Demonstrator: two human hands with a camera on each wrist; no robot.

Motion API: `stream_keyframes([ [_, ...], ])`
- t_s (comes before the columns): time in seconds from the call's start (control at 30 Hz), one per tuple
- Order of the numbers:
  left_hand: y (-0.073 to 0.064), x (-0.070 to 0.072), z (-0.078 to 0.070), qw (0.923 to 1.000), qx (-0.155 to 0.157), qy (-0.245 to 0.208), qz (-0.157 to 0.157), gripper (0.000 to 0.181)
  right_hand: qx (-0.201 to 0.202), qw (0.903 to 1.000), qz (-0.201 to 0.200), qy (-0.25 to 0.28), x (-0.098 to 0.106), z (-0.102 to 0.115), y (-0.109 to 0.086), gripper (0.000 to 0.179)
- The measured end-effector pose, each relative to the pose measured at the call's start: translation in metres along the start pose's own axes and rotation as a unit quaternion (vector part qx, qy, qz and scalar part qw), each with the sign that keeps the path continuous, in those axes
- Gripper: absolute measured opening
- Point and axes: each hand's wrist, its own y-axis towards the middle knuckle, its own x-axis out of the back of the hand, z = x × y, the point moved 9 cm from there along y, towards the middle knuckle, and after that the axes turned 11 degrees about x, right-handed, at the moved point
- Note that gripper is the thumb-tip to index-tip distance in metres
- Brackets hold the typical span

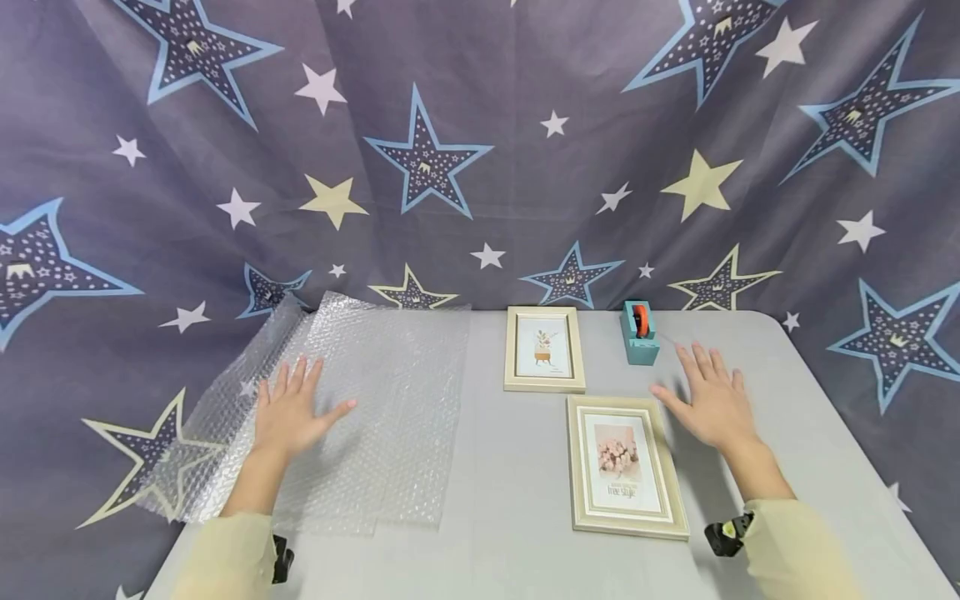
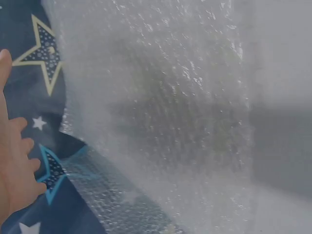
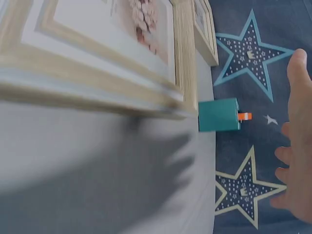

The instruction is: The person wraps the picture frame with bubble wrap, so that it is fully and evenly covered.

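Note:
My left hand (image 1: 288,417) is held above a sheet of bubble wrap (image 1: 390,400), palm down, fingers spread and nothing in them. In the left wrist view the clear wrap (image 2: 161,97) fills most of the picture, and the hand (image 2: 17,165) shows at the left edge. On the other side, my right hand (image 1: 712,404) hovers over the table with straight, spread fingers, holding nothing. Just left of it lies a picture frame (image 1: 667,475) with a pink flower print. A teal tape dispenser (image 1: 641,350) with an orange core stands beyond its fingertips.
A smaller picture frame (image 1: 543,383) with a potted-plant print lies near the table's back edge. The bubble wrap overhangs the left edge of the grey table (image 1: 510,467). Behind hangs a dark curtain (image 1: 517,167) with stars.

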Motion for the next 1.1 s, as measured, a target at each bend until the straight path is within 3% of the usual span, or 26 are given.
stream_keyframes([
  [0.33, 0.015, -0.015, 0.026, 0.9993, 0.031, -0.009, 0.015, 0.094, 0.056, 0.9968, -0.049, 0.028, -0.007, 0.027, 0.020, 0.075],
  [0.63, 0.028, -0.031, 0.052, 0.9942, 0.094, -0.031, 0.041, 0.088, 0.057, 0.9885, -0.026, 0.138, -0.030, 0.063, 0.038, 0.053],
  [1.1, 0.041, -0.052, 0.084, 0.9781, 0.182, -0.056, 0.083, 0.069, 0.102, 0.9756, 0.000, 0.194, -0.079, 0.146, 0.073, 0.043],
])
